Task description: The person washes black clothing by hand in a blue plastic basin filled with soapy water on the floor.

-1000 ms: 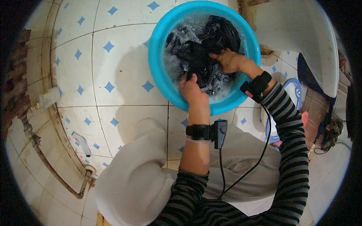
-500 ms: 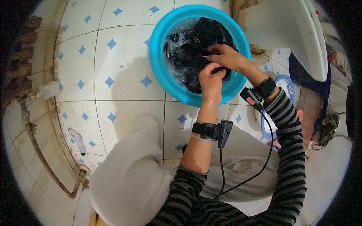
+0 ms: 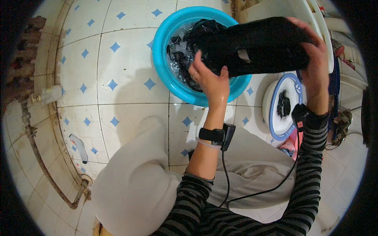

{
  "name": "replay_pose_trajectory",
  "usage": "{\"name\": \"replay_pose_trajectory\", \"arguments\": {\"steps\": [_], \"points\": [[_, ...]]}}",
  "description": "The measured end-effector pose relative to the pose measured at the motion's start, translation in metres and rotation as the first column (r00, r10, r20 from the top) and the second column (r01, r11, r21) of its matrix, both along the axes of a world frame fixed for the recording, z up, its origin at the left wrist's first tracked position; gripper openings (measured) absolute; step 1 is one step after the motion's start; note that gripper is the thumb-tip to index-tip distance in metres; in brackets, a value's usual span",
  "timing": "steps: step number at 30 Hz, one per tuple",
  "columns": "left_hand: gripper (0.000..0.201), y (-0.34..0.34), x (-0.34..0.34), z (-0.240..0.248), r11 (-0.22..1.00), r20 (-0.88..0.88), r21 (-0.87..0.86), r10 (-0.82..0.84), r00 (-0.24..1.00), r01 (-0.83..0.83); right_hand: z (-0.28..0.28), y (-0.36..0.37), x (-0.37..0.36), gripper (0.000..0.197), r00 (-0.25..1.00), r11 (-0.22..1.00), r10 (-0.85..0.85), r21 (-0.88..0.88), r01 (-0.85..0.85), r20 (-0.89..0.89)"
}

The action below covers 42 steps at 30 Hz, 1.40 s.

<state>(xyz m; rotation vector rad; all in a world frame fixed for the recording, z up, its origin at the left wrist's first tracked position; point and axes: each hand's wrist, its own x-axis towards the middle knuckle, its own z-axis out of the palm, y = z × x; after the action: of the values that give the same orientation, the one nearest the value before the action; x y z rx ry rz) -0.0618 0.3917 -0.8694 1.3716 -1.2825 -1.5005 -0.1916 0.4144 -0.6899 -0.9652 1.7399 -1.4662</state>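
Black cloth raised across the basin's right rim since the earlier frame

Since half a second ago, the black cloth (image 3: 267, 43) has come up out of the blue basin (image 3: 160, 63) and now stretches rightward, its left part remaining in the basin. The right hand (image 3: 317, 59) has moved from inside the basin to the cloth's far right end.

Grip: the right hand is closed around that end. The left hand (image 3: 212, 80) lies against the cloth's near edge, thumb and fingers spread apart; whether it pinches any fabric cannot be told.

Edges and room: the raised cloth covers part of the basin's right rim. On the right side, space is tight: the right hand appears close beside the white sink (image 3: 330, 43), and a white bowl with a blue rim (image 3: 268, 92) stands below the cloth, holding a small dark item (image 3: 283, 104). To the left, tiled floor (image 3: 130, 78) runs from the basin toward the wall pipe (image 3: 51, 177).

Hidden or unclear: fingertips of the right hand are partly concealed and blurred. Cloth and basin contents merge into one dark mass, so their boundary cannot be traced. The sink is cut off by the dark lens border. A pink item (image 3: 293, 143) beside the bowl is partly covered.
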Motion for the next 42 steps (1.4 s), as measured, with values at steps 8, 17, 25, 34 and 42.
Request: {"name": "replay_pose_trajectory", "arguments": {"steps": [8,17,25,34,42], "points": [[0.066,-0.013,-0.019,0.048,0.873,0.043,-0.336,-0.362,0.931,0.355,0.057,0.031,-0.027,0.048,0.814,0.979,0.179,0.019,-0.202,-0.553],[0.029,-0.055,0.027,0.010,0.796,-0.585,0.584,0.278,0.762,0.157,-0.017,0.005,-0.032,0.048,0.723,0.977,0.184,0.206,-0.059,-0.666],[0.027,-0.064,0.040,0.040,0.696,-0.693,0.648,0.373,0.617,0.309,-0.061,0.005,-0.054,0.039,0.814,0.959,0.210,0.277,-0.063,-0.542],[0.031,-0.060,0.032,0.005,0.527,-0.688,0.722,0.486,0.538,0.448,-0.127,0.011,-0.065,0.027,0.970,0.841,-0.206,0.484,0.244,-0.131],[0.072,-0.025,0.013,-0.033,0.929,0.505,-0.093,-0.266,0.821,0.358,-0.199,0.012,-0.003,0.076,0.489,0.741,0.641,0.642,-0.196,-0.591]]}}
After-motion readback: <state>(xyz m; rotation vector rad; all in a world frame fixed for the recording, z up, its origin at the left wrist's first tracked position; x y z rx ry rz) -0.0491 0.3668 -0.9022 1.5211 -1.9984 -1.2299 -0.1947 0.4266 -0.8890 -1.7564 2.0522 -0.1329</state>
